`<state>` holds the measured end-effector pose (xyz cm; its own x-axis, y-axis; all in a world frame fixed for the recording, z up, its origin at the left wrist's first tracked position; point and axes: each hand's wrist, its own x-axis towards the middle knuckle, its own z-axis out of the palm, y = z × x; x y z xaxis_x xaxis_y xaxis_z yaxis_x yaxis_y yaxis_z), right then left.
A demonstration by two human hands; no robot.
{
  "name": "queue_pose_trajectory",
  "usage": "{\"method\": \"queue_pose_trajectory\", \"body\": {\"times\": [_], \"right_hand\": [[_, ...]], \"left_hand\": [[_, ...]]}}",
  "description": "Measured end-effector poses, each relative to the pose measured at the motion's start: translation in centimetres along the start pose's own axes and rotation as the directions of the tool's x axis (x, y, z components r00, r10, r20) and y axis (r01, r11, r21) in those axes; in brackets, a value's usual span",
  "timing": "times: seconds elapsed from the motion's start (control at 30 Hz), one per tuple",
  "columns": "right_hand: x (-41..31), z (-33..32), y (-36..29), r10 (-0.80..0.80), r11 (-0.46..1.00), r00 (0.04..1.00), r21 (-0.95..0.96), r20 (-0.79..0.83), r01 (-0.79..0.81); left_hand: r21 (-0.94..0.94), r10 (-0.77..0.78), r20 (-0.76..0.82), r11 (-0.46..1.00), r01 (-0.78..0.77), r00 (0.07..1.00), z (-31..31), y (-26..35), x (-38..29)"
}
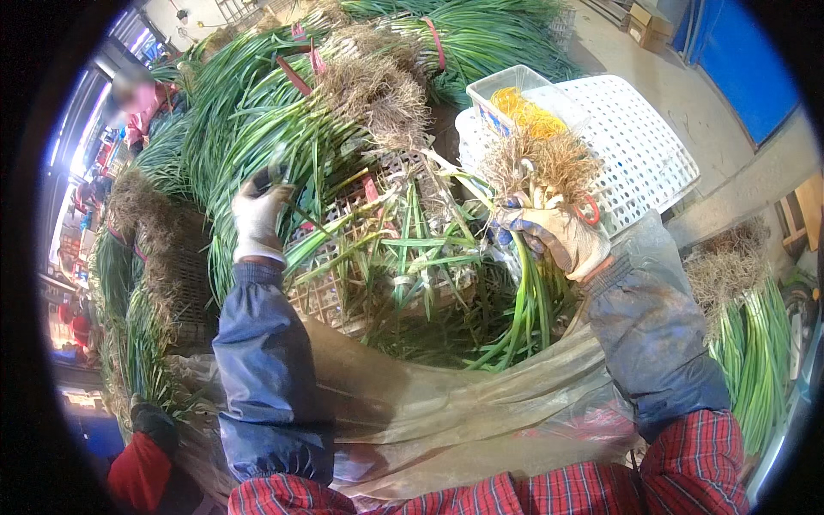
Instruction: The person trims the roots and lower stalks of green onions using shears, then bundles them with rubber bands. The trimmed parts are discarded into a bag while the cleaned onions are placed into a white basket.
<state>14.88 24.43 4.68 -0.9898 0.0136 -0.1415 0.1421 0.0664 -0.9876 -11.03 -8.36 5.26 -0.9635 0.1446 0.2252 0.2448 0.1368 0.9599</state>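
Note:
My right hand, in a soiled knit glove, grips a small bunch of green allium stalks, scallions or green garlic. Its brown roots point up and its leaves hang down. A red loop shows beside that hand. My left hand, in a white glove with dark fingertips, is raised in front of the heaped stalks. Its fingers are curled and blurred, and whether they pinch a leaf cannot be made out. Between my hands, loose leaves and trimmings lie over a plastic crate.
A perforated white plastic crate bears a clear tub with yellow ties. More bundled stalks stand at right. A co-worker's dark-gloved hand is at lower left; another person is farther back. A plastic sheet covers my lap.

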Motion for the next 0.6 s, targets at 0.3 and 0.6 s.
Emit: {"method": "queue_pose_trajectory", "body": {"times": [0.3, 0.6], "right_hand": [[-0.1, 2.6, -0.8, 0.084, 0.994, 0.996, 0.063, 0.001, -0.084], [-0.4, 1.2, -0.4, 0.151, 0.983, 0.986, 0.120, -0.066, -0.142]], "left_hand": [[-0.252, -0.183, 0.586, 0.885, 0.392, 0.789, 13.5, 4.0, -9.9], [-0.381, -0.360, -0.050, 0.869, 0.315, 0.932, 2.7, 1.9, -0.2]]}}
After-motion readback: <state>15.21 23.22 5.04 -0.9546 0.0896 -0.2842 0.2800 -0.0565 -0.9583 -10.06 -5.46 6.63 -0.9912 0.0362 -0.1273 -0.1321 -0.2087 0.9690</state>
